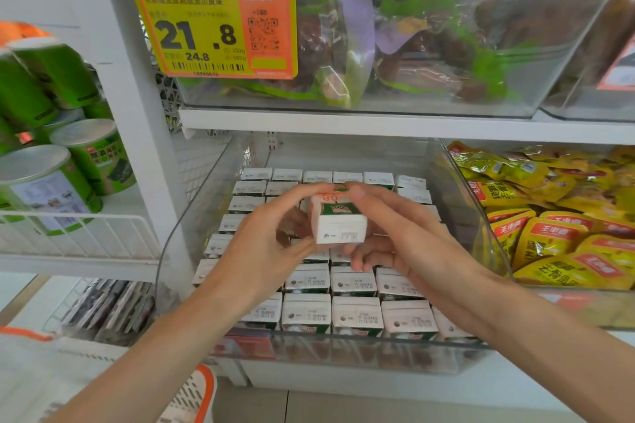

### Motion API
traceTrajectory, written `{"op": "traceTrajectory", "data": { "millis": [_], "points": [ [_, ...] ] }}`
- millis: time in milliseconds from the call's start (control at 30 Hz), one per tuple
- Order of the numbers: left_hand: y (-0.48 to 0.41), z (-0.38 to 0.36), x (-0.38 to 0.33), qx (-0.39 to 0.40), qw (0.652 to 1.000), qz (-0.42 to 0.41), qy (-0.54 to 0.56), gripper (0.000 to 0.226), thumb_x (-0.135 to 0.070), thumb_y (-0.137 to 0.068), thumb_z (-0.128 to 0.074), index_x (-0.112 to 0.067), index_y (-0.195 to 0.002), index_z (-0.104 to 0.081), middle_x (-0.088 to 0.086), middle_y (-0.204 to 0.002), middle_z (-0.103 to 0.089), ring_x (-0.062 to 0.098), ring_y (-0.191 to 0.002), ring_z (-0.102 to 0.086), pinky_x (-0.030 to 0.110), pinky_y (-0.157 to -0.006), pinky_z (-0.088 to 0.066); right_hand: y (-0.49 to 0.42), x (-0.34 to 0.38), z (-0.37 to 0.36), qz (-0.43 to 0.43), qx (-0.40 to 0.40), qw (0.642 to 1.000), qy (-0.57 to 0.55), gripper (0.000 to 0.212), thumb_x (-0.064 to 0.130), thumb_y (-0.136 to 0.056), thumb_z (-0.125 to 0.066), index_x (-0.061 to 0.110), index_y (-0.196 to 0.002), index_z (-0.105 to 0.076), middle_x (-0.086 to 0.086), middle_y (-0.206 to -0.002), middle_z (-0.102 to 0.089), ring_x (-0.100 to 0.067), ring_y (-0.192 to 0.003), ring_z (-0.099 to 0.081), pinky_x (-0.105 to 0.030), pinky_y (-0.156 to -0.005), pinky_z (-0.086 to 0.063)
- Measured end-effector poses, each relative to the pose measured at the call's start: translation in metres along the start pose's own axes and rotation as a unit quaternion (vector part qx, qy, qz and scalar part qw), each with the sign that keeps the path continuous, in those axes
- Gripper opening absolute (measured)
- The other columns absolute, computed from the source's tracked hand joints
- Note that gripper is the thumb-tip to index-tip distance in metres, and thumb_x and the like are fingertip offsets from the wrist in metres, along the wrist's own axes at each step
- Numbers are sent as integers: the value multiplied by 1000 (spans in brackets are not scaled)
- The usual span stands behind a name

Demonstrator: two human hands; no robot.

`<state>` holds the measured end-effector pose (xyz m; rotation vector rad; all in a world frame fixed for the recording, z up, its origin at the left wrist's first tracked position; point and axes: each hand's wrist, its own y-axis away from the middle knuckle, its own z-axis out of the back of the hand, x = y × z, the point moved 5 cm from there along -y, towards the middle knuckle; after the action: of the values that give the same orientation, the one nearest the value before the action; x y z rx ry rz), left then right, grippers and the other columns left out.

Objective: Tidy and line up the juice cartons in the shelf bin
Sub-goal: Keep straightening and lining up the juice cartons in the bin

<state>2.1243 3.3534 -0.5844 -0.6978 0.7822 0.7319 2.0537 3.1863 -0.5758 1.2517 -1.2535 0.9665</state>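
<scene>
Cartons (pixel 355 314) stand in rows in the bin (pixel 187 227), a single carton (pixel 338 225) above them; packets (pixel 556 216) lie right, cans (pixel 51 182) left

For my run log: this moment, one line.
hands: left hand, right hand | holding: juice carton | where: over shelf bin rows

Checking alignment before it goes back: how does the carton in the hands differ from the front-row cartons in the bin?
The held carton is raised, pinched by left hand and right hand; the front-row cartons sit in the bin untouched. The held carton is tilted, showing a green side; front-row cartons show white tops. Both share white ends.
</scene>
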Motion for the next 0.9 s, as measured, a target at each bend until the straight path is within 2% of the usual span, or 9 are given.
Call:
{"op": "traceTrajectory", "data": {
  "millis": [67,167,300,367,500,667,733,833,900],
  "points": [
    [-1,1,4,-5,1000,15,25,56,-38,-84,-77,-58,-132,-57,-13,-104,-75,8,-100,-70,29,-88,-56,-1,0,0,6,16,1000,-19,31,50,-100,-64,29,-119,-77,-19,-84,-75,-26,-69,-69,-26,-64,-57],
    [0,-1,5,8,997,34,69,54,-51,-79,-70,-50,-132,-60,-7,-107,-78,15,-104,-72,47,-99,-56,-5,1,3,28,40,999,-11,29,31,-105,-55,30,-127,-73,-18,-83,-74,-24,-72,-68,-27,-64,-56],
    [-1,-1,8,6,996,43,80,54,-65,-77,-66,-53,-129,-61,-7,-101,-79,12,-99,-73,49,-97,-57,-2,10,6,149,25,956,250,48,26,-90,-71,47,-133,-67,-5,-91,-66,-13,-81,-60,-27,-74,-56],
    [-2,-4,11,11,998,40,54,45,-58,-85,-65,-54,-129,-61,-8,-96,-78,13,-94,-74,47,-94,-59,1,15,4,217,1,918,331,52,33,-88,-82,49,-134,-65,2,-102,-59,-8,-90,-58,-27,-79,-55],
    [-5,-10,10,4,1000,15,9,42,-33,-96,-72,-51,-131,-60,-16,-85,-76,6,-84,-73,30,-81,-56,4,22,-2,291,-1,873,392,39,39,-91,-78,37,-130,-71,12,-117,-63,-8,-114,-60,-22,-89,-51],
    [-11,-10,15,-27,998,44,-27,69,-37,-87,-80,-52,-146,-47,-24,-92,-71,-5,-90,-68,11,-79,-50,-12,42,30,292,-124,835,450,45,46,-95,-66,23,-133,-70,7,-120,-71,-4,-103,-65,-22,-89,-55],
    [-9,-11,16,-29,997,32,-59,57,-32,-90,-79,-46,-140,-56,-22,-87,-70,-7,-90,-65,5,-75,-47,-21,51,46,281,-162,816,479,35,35,-99,-69,20,-131,-72,6,-117,-76,-9,-103,-70,-26,-89,-57],
    [-7,-10,17,-29,994,18,-109,38,-28,-93,-77,-40,-128,-68,-21,-90,-67,-7,-94,-60,4,-77,-44,-34,58,60,274,-175,796,511,14,19,-103,-69,12,-112,-76,13,-90,-79,1,-82,-64,-19,-67,-46],
    [-8,-10,19,-27,991,11,-132,33,-28,-94,-77,-40,-123,-70,-22,-94,-65,-5,-97,-58,11,-84,-45,-42,58,64,260,-179,784,535,16,15,-102,-69,11,-116,-75,-3,-92,-80,-15,-77,-60,-30,-65,-38]
  ]
}}
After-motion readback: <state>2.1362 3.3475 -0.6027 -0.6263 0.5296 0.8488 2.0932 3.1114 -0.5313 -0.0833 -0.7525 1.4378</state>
